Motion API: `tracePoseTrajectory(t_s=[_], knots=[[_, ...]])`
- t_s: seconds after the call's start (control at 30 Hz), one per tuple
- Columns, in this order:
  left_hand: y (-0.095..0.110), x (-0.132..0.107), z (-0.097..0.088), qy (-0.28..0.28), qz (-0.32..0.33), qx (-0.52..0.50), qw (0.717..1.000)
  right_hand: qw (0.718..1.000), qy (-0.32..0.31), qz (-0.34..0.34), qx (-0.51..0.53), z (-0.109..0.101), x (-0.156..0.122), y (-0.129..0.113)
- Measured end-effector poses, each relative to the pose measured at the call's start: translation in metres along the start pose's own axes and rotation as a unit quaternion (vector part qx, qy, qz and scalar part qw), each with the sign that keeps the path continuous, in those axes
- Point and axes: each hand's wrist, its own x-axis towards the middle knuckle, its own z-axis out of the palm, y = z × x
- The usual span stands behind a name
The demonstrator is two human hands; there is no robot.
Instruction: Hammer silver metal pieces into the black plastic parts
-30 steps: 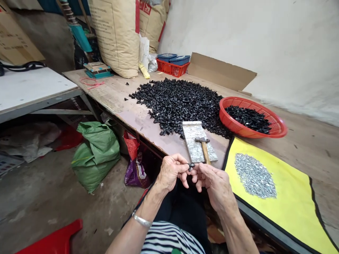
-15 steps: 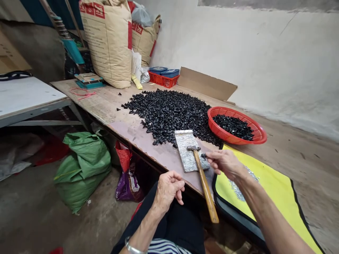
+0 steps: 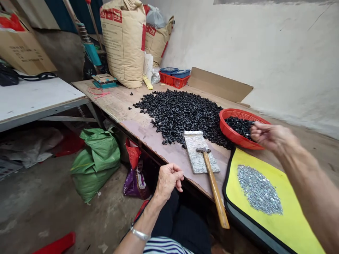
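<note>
My right hand (image 3: 271, 137) is over the right rim of a red plastic basket (image 3: 230, 135) that holds small black plastic pieces (image 3: 238, 126). Its fingers are pinched together, and whatever is between them is hidden. My left hand (image 3: 168, 180) hovers by the table's front edge, closed with thumb and fingers curled; I cannot make out anything in it. Between the hands lies a hammer (image 3: 213, 187), its head on a scuffed metal plate (image 3: 194, 155) and its wooden handle sticking out past the edge.
A large heap of black plastic pieces (image 3: 182, 113) spreads behind the plate. Small shiny metal pieces (image 3: 259, 190) lie on a yellow mat (image 3: 239, 157) with black edging. Paper sacks (image 3: 123, 46) stand at the back; a green sack (image 3: 96, 162) sits on the floor.
My right hand has moved right and up from beside the hammer to the red basket; the black piece seen in its fingers is out of sight. The view has turned left. My left hand stays curled.
</note>
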Motion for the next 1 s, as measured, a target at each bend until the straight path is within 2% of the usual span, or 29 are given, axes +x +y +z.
tracePoseTrajectory(t_s=[0.07, 0.13, 0.2, 0.27, 0.3, 0.33, 0.37, 0.43, 0.5, 0.63, 0.7, 0.8, 0.87, 0.9, 0.93, 1.0], knots=[[0.001, 0.008, -0.001, 0.006, 0.01, 0.056, 0.998, 0.998, 0.0, 0.054, 0.036, -0.012, 0.03, -0.001], [0.005, 0.022, -0.008, 0.056, 0.049, 0.156, 0.985, 0.993, -0.003, 0.102, 0.057, -0.019, 0.039, 0.006], [0.013, 0.04, -0.022, 0.146, 0.128, 0.278, 0.941, 0.99, 0.006, 0.126, 0.061, -0.021, 0.025, 0.022], [0.025, 0.061, -0.038, 0.203, 0.188, 0.392, 0.878, 0.991, 0.012, 0.126, 0.039, -0.021, -0.004, 0.047], [0.03, 0.071, -0.045, 0.218, 0.204, 0.442, 0.846, 0.992, -0.011, 0.125, 0.009, -0.021, -0.02, 0.062], [0.036, 0.08, -0.05, 0.213, 0.211, 0.483, 0.823, 0.986, -0.059, 0.121, -0.099, -0.021, -0.037, 0.077], [0.04, 0.088, -0.054, 0.198, 0.209, 0.515, 0.807, 0.973, -0.096, 0.091, -0.189, -0.022, -0.052, 0.091], [0.046, 0.1, -0.057, 0.155, 0.191, 0.557, 0.793, 0.938, -0.099, 0.079, -0.323, -0.024, -0.076, 0.115], [0.048, 0.107, -0.054, 0.125, 0.175, 0.561, 0.799, 0.912, -0.096, 0.109, -0.383, -0.026, -0.09, 0.128], [0.044, 0.112, -0.042, 0.116, 0.153, 0.505, 0.842, 0.907, -0.113, 0.127, -0.385, -0.026, -0.098, 0.134], [0.04, 0.111, -0.034, 0.109, 0.145, 0.472, 0.863, 0.898, -0.125, 0.115, -0.405, -0.026, -0.099, 0.134], [0.029, 0.103, -0.019, 0.08, 0.126, 0.41, 0.9, 0.879, -0.159, 0.061, -0.446, -0.027, -0.1, 0.139], [0.02, 0.095, -0.008, 0.038, 0.102, 0.295, 0.949, 0.867, -0.179, 0.039, -0.464, -0.028, -0.1, 0.142], [0.016, 0.09, -0.002, 0.01, 0.083, 0.185, 0.979, 0.866, -0.186, 0.038, -0.463, -0.029, -0.1, 0.143], [0.012, 0.085, 0.002, -0.019, 0.065, 0.072, 0.995, 0.868, -0.186, 0.042, -0.458, -0.03, -0.099, 0.145], [0.006, 0.076, 0.009, -0.072, 0.036, -0.116, 0.99, 0.883, -0.18, 0.042, -0.432, -0.033, -0.098, 0.148]])
